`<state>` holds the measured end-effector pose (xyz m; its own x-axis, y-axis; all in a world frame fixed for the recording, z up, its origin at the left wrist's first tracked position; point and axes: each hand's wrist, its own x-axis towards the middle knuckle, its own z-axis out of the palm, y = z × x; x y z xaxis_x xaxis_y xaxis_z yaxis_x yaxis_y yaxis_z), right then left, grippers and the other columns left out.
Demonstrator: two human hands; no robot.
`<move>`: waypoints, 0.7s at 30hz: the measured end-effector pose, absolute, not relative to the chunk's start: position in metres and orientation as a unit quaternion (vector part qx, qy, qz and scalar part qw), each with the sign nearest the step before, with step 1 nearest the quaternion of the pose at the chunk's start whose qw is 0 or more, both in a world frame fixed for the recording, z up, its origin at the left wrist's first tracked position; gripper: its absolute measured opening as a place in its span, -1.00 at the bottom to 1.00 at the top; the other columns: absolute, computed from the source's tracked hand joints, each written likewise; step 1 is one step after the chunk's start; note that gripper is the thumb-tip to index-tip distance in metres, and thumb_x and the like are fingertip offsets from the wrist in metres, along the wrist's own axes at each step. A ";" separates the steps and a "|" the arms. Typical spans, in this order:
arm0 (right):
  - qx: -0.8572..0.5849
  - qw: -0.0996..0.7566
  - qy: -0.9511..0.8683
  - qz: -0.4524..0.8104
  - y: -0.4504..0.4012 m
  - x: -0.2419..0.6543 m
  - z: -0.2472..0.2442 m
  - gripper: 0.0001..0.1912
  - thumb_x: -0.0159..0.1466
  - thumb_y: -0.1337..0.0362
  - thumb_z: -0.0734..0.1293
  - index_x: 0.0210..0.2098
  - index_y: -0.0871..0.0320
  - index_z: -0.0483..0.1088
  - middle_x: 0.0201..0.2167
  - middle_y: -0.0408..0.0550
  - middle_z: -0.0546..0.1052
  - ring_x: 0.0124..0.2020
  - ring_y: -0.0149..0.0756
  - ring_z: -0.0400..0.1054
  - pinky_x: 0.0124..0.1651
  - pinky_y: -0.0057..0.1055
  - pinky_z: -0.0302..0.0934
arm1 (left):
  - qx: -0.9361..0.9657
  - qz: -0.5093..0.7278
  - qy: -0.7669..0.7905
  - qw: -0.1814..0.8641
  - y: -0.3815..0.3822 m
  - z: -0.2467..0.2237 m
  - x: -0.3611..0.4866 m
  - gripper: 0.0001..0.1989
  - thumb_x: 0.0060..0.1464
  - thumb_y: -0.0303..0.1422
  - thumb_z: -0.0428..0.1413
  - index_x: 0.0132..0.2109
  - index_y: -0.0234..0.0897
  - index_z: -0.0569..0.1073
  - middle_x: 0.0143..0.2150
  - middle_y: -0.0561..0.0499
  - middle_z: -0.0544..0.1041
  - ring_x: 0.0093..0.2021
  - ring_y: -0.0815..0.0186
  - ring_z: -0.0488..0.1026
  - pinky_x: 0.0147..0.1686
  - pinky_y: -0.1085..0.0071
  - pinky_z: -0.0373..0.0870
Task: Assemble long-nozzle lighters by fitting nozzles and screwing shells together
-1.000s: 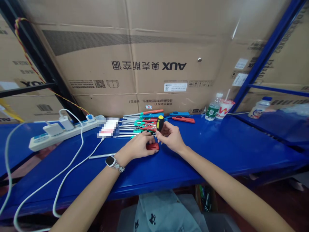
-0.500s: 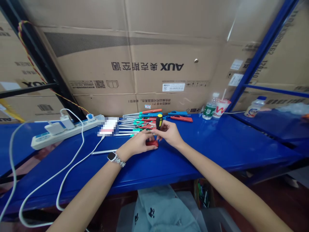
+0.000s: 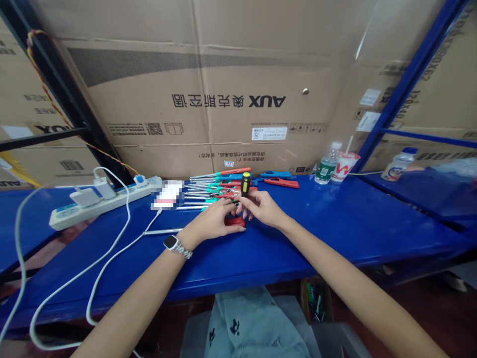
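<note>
My left hand [image 3: 210, 219] is closed around the red handle [image 3: 235, 223] of what looks like a long-necked lighter, holding it down on the blue table. Its metal tube [image 3: 162, 231] sticks out to the left, below my wrist. My right hand [image 3: 267, 210] pinches a short screwdriver [image 3: 245, 184] with a black and yellow handle, held upright above the red handle. Fingers of both hands meet there and hide the screwdriver's tip. Just behind my hands lie several similar lighters [image 3: 201, 189] with metal tubes and red, blue or green parts.
Red [image 3: 282, 183] and blue [image 3: 275, 174] handles lie at the back. Further right stand a water bottle [image 3: 328, 166], a cup with a straw [image 3: 345, 168] and another bottle [image 3: 398, 166]. A power strip [image 3: 108, 203] with white cables and a blurred phone [image 3: 168, 194] are at left.
My right fingers have shifted slightly around the screwdriver, which stays upright over the red handle. My left hand keeps its hold. The view has moved a little.
</note>
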<state>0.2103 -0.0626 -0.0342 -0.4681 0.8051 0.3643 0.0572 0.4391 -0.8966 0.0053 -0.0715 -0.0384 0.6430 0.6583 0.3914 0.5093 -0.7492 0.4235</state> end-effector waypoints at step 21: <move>-0.328 0.518 -0.655 0.442 -0.064 0.198 -0.033 -0.50 0.09 -0.06 0.55 -0.47 0.08 0.22 -0.54 -0.10 0.57 -0.60 -0.31 0.44 -0.61 -0.44 0.24 | 0.721 0.569 0.271 0.287 -0.050 0.018 0.048 -0.68 -0.02 -0.17 0.38 -0.31 -0.23 0.44 -0.28 0.00 0.54 -0.20 0.27 0.54 -0.30 0.40 0.46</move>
